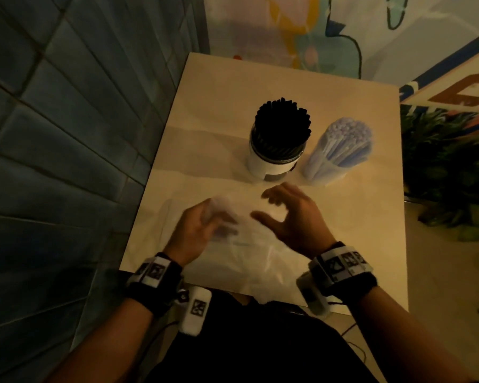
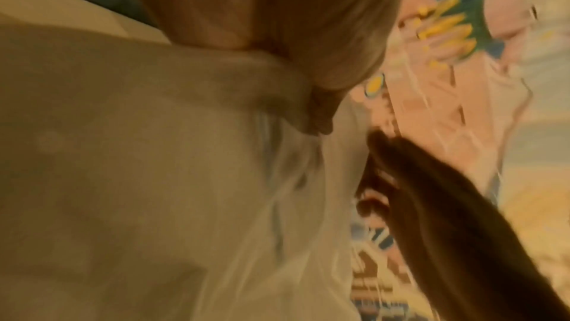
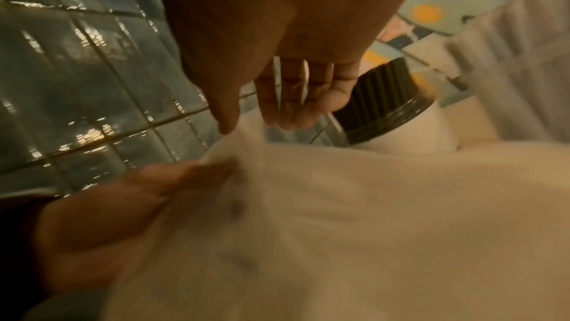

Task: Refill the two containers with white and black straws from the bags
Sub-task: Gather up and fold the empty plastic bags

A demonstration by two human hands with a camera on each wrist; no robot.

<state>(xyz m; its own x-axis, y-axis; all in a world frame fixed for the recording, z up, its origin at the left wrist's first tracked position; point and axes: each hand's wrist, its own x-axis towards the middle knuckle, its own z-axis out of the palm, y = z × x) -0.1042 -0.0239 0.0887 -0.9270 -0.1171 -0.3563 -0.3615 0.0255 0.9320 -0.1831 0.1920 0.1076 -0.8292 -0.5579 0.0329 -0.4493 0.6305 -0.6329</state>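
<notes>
Two containers stand mid-table: one packed with black straws, and to its right one packed with white straws. An empty clear plastic bag lies crumpled on the near part of the table. My left hand pinches a raised fold of the bag. My right hand hovers just right of it, fingers spread and straight, holding nothing. Both hands are motion-blurred.
The beige table is small, with a blue tiled wall close on its left. A green plant sits by its right edge, and a painted wall stands behind it.
</notes>
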